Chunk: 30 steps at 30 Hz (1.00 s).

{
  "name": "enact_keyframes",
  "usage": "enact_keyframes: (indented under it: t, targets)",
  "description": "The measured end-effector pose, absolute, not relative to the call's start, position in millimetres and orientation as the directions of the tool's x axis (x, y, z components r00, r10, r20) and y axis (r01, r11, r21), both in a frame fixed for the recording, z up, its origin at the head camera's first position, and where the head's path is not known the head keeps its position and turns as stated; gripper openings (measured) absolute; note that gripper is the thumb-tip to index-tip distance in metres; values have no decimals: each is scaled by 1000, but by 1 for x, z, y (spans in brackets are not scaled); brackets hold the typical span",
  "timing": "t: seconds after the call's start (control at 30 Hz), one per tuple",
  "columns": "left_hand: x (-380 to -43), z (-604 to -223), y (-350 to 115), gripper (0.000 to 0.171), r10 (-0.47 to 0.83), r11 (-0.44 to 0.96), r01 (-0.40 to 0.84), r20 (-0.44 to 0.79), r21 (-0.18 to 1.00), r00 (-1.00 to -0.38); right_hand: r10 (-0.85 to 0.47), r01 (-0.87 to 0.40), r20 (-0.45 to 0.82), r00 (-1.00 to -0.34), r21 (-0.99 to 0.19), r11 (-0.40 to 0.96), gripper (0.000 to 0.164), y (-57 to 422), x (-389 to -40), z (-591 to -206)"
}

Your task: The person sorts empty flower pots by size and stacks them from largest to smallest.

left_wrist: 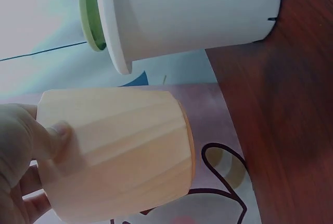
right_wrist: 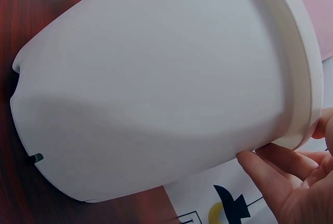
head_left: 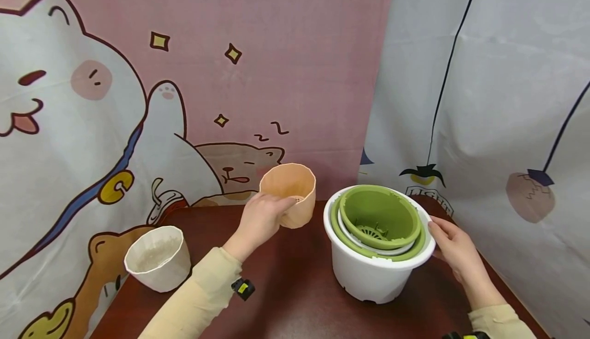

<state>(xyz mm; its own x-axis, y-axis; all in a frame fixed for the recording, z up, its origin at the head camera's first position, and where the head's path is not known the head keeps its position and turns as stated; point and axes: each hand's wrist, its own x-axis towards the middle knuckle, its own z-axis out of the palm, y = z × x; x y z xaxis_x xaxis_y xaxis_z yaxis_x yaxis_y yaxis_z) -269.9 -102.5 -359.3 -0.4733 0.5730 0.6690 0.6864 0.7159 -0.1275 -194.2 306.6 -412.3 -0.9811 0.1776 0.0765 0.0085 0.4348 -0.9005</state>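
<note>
My left hand (head_left: pixel 261 218) grips a peach-orange plastic flower pot (head_left: pixel 305 210) by its rim, thumb pressed on the outer wall in the left wrist view. The pot is held up over the table, its opening and the holes in its floor visible from the head. On the right stands a large white flower pot (head_left: pixel 373 277), with smaller green flower pots (head_left: pixel 382 206) and a white one nested inside it. My right hand (head_left: pixel 456 249) pinches the large pot's right rim; in the right wrist view its fingers (right_wrist: pixel 270 174) lie under the rim against the outer wall.
A small cream-white faceted pot (head_left: pixel 168 270) sits at the table's left edge. The dark red-brown table (head_left: pixel 295 298) narrows toward the back. Printed cloth backdrops (head_left: pixel 295 72) hang behind it and along both sides.
</note>
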Motion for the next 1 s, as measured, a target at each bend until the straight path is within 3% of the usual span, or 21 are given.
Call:
enact_keyframes:
  t: [1.0]
  targets:
    - [-260, -310, -74, 31, 574, 658, 727, 756, -197, -315, 180, 17, 68, -981, -901, 434, 68, 306, -193, -412]
